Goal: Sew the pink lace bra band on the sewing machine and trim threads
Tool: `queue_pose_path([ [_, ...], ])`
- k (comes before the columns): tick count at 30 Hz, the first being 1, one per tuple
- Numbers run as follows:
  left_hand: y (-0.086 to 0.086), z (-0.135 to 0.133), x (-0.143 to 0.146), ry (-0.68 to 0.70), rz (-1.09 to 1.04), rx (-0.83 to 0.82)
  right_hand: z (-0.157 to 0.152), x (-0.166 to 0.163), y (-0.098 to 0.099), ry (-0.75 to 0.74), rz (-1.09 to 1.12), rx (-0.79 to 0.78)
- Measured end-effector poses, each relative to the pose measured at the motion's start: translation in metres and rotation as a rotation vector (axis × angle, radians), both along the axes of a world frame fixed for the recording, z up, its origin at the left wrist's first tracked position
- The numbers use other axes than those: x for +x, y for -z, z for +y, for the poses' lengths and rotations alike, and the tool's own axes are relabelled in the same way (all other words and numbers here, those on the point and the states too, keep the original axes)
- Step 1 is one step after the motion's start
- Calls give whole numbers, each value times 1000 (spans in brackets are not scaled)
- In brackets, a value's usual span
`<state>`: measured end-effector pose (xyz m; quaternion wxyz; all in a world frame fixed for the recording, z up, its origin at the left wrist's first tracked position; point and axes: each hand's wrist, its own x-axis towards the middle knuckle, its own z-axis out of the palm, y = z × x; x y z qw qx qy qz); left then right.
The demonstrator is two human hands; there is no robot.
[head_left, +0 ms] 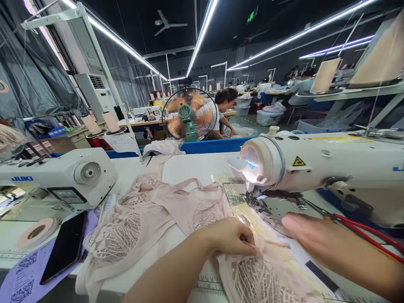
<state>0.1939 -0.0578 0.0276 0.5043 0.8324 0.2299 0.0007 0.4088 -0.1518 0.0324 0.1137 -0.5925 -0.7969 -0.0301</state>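
My left hand (pixel 232 237) is closed in a pinch on the edge of a pale pink lace bra (pixel 252 275) at the front of the sewing table. To the right, my right hand (pixel 311 237) is low over the table beside the bra, blurred, its fingers not clear. Just beyond both hands stands the presser foot (pixel 254 198) of a white sewing machine (pixel 303 164), under its lit head. More pale pink lace bras (pixel 123 231) lie in a loose pile left of my left hand. Red-handled scissors (pixel 362 227) rest behind my right hand.
A second sewing machine (pixel 57 176) stands at left, with a tape roll (pixel 38 232) and a black phone (pixel 65 246) on a purple sheet (pixel 22 273). A large fan (pixel 189 115) is beyond the table. Behind it a person (pixel 224 111) bends over work. Thread cones (pixel 325 75) stand upper right.
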Motion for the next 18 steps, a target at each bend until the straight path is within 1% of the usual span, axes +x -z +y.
queue_pose_path([
  [2,1,-1,1,28,-58,9,-7,-13,-1,42,195,-42],
  [4,2,-2,2,22,-133,30,-10,-34,3,12,411,-136],
  [6,0,-2,0,-4,-178,41,-6,-52,7,-7,547,-271],
  [8,-4,0,-3,-16,-172,61,1,-60,9,13,639,-364],
  [9,-7,2,-5,-16,-148,115,4,-60,8,22,678,-390],
  [10,-10,4,-7,-15,-116,203,6,-57,6,21,717,-405],
  [12,-15,8,-10,-5,-56,430,7,-47,3,-5,798,-438],
  [13,-17,10,-10,-9,-50,510,6,-42,2,-11,837,-439],
  [14,-18,12,-11,-23,-65,542,4,-37,2,-9,873,-427],
  [15,-18,14,-11,-44,-93,528,2,-33,3,4,906,-411],
  [18,-15,17,-9,-122,-168,407,-5,-29,8,69,947,-366],
])
